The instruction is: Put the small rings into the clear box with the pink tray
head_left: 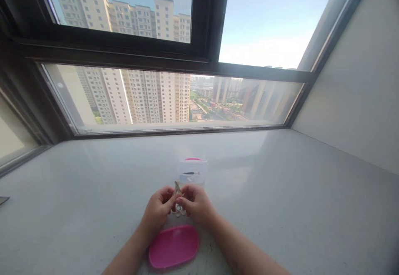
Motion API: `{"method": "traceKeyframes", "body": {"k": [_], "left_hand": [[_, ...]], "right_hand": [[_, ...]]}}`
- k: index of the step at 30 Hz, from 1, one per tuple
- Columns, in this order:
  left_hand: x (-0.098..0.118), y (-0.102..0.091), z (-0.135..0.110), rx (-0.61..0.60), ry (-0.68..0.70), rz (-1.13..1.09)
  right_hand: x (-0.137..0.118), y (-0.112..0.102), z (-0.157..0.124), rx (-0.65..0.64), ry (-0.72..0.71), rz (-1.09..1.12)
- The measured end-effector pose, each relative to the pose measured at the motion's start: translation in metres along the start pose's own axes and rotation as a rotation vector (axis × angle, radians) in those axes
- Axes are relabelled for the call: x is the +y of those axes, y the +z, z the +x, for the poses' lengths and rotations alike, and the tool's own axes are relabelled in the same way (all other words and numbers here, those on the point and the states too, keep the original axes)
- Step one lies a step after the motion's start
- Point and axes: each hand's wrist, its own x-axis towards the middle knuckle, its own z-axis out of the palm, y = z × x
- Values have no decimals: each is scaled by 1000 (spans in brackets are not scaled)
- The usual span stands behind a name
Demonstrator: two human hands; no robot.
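Observation:
My left hand [160,206] and my right hand [198,204] meet at the middle of the white sill, fingers closed in a pinch. Between them they hold a small thin brownish strip [176,186], its tip pointing up in a narrow inverted V; its kind is not clear. Just beneath the fingers lie several small white ring-like pieces [178,213], partly hidden by the hands. Nearer to me, between my forearms, is a pink oval plastic lid [174,246]. Beyond the hands stands a clear plastic box [201,169], with a dark slender item [191,173] showing at it.
The wide white sill [93,192] runs up to a dark window frame [174,133]. A white wall [352,83] rises on the right. At the far left edge lies a flat dark-edged object [3,200]. Tall buildings [140,96] show through the glass.

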Motion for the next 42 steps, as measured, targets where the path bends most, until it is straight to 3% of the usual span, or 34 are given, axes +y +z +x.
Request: {"method": "traceKeyframes", "body": {"k": [5,20,42], "left_hand": [[-2,0,1,0,4,-9],[-2,1,-1,-30,-12,5],[1,-1,-1,37,24,104]], "right_hand": [[-4,0,-3,-12,-42,-4],[-9,6,0,52,54,0],[-3,6,1,70,52,30]]}}
